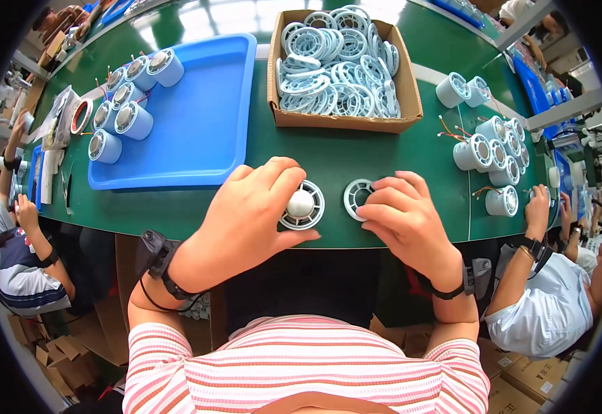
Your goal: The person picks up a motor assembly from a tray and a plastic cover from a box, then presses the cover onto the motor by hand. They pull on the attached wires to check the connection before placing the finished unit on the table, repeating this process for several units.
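My left hand [249, 210] curls its fingers and thumb around a pale-blue round part with a silver domed centre [301, 204], near the front edge of the table. To its right, my right hand [408, 215] grips a pale-blue slotted ring [350, 199] by its right side. Ring and domed part are a small gap apart. Fingers hide part of each piece, and whether the domed part rests on the table is hard to make out.
A cardboard box [346, 121] full of similar rings stands beyond my hands. At left, a blue tray [204, 117] carries several pale-blue cylinders. More wired cylinders [473, 153] stand at right, and a tape roll [81, 116] lies far left. A co-worker [546, 297] sits on the right, another [35, 276] on the left.
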`<state>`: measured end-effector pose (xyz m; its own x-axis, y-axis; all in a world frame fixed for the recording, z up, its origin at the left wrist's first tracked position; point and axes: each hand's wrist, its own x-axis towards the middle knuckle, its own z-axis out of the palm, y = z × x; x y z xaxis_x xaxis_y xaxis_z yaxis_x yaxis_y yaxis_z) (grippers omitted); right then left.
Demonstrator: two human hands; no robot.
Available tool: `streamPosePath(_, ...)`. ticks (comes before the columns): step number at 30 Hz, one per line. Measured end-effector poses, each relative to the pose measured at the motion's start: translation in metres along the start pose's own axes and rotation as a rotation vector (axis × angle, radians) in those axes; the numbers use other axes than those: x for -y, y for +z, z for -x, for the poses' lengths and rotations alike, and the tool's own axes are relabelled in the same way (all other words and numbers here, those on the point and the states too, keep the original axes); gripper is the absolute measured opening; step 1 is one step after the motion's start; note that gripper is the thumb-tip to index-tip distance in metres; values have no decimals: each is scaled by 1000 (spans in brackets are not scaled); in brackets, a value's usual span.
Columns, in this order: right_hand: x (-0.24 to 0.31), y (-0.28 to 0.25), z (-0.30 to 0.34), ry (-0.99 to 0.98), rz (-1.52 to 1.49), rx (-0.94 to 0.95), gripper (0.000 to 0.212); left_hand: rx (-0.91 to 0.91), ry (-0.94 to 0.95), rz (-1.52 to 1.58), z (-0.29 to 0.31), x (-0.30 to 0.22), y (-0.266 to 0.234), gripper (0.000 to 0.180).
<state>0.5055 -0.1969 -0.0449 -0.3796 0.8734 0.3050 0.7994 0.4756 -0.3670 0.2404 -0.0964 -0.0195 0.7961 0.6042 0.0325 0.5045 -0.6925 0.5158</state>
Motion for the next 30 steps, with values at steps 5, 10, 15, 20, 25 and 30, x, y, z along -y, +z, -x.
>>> streamPosePath(5, 1, 29, 19, 299, -240, -229, 45, 272, -202, 384, -4, 0, -12, 69)
streamPosePath(10, 9, 29, 10, 337, -69, -222, 58, 143, -171, 791, 1, 12, 21, 64)
streamPosePath(15, 25, 38, 2, 499, -176, -394, 62, 167, -295, 1046, 2, 6, 27, 63)
streamPosePath(20, 15, 46, 13, 449, -101, -283, 69, 314, -497, 1205, -8, -6, 13, 70)
streamPosePath(25, 26, 35, 1, 402, -585, -406, 76, 346, -478, 1250, -13, -3, 22, 70)
streamPosePath(30, 42, 29, -20, 176, -487, -313, 81, 228, -326, 1340, -11, 2, 36, 70)
